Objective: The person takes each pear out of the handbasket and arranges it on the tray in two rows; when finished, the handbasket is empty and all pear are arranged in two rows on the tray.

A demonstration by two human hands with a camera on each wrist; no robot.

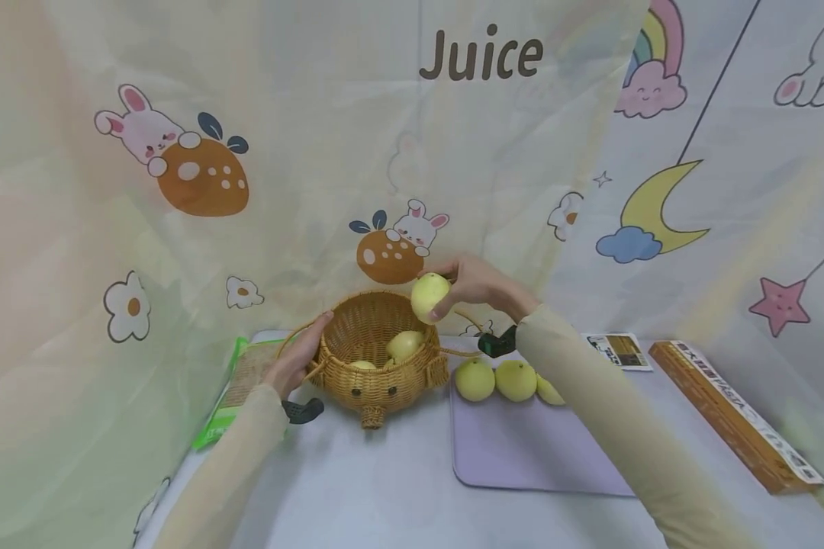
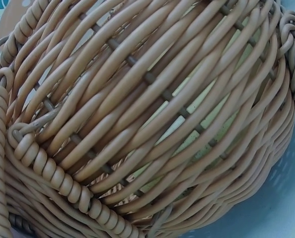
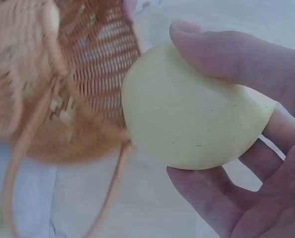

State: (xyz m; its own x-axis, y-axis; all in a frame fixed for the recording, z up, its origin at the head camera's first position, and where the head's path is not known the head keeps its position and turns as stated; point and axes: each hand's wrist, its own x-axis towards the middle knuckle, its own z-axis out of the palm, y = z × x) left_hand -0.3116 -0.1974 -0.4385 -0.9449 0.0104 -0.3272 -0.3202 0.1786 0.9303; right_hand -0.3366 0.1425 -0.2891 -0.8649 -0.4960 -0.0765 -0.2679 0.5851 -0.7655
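A pig-faced wicker basket (image 1: pixel 374 389) stands on the table with several pale yellow pears (image 1: pixel 405 347) inside. On its left side my left hand (image 1: pixel 300 357) holds the rim beside the handle; the thumb is hard to make out. Woven wicker (image 2: pixel 152 99) fills the left wrist view, pale fruit showing through the gaps. Above the basket's right rim my right hand (image 1: pixel 477 284) grips another pear (image 1: pixel 429 297) between thumb and fingers. The right wrist view shows that pear (image 3: pixel 187 114) up close, near the basket's opening.
Right of the basket, several pears (image 1: pixel 475 380) sit in a row on a purple mat (image 1: pixel 535 450). A long brown box (image 1: pixel 735 419) lies at the far right, near a small printed card (image 1: pixel 618 351). A green-edged packet (image 1: pixel 247 374) is behind my left arm. Printed cloth hangs behind.
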